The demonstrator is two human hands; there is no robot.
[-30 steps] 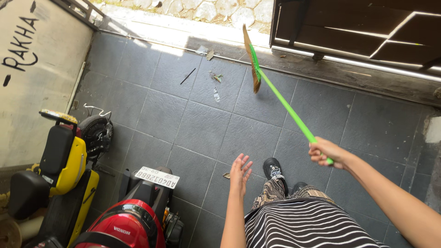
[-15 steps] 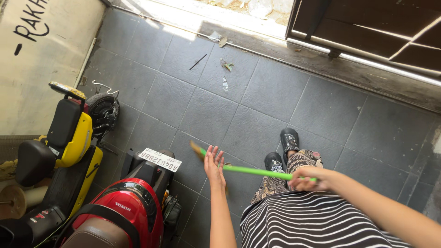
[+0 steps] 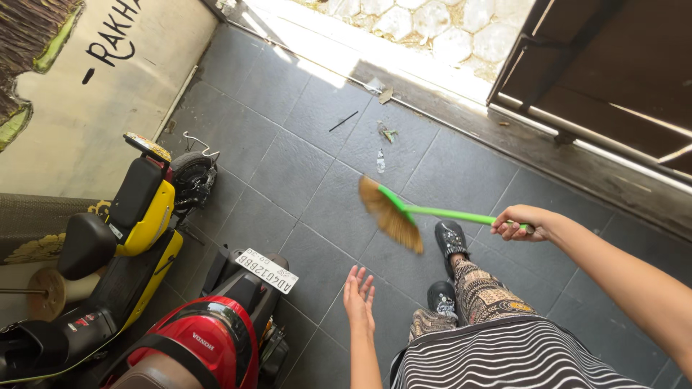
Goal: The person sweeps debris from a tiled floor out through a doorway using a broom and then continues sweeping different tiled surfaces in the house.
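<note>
A dark grey tiled floor (image 3: 303,173) fills the scene. At the near left a yellow scooter (image 3: 122,245) is parked beside a red scooter (image 3: 209,346). A green-handled broom (image 3: 418,214) is held above the tiles in the middle, its straw head at the left and its handle end gripped by the right hand (image 3: 520,222), whose fingers are closed around it. The left hand (image 3: 358,297) is spread open with nothing in it, near the red scooter. Small litter (image 3: 380,160) lies on the far tiles.

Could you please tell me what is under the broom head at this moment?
Under the broom head, held in the right hand, only grey floor tiles show; the patch directly beneath the bristles is covered.
</note>
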